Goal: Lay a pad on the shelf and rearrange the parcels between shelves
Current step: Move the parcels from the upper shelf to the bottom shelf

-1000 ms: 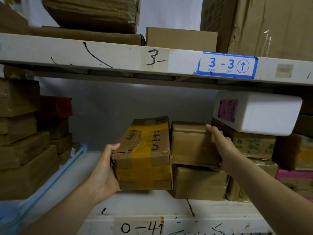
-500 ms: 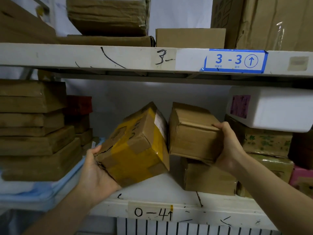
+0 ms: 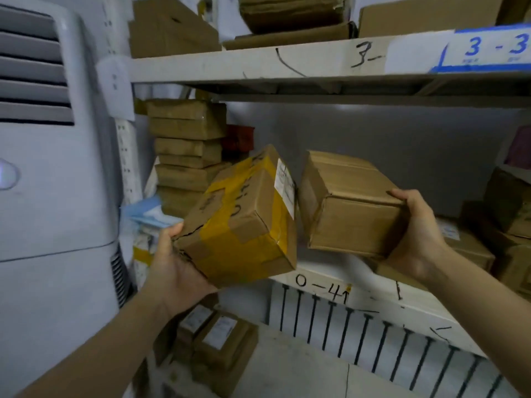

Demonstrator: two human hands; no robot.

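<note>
Both boxes are off the 0-4 shelf (image 3: 321, 285) now. A second ago the taped box (image 3: 241, 222) sat on that shelf and the plain box (image 3: 350, 208) rested on another parcel there. Both have since been lifted, tipped and drawn out past the shelf's front edge.

- Left hand (image 3: 172, 271): cups the taped box's torn lower corner from beneath, fingers wrapped on the side, box tilted hard.
- Right hand (image 3: 416, 237): grips the plain box's right end, thumb on top.
- The boxes sit just beside each other in front of the shelf; cannot tell if they touch.
- Blue pad (image 3: 149, 214): lies at the shelf's left end by the stack (image 3: 186, 150), so the pad step looks done.
- More parcels (image 3: 218, 340) lie below the shelf.

Judgement: this is the transfer leg of the rearranging, and the level below is a likely destination. The split corner may give way.
</note>
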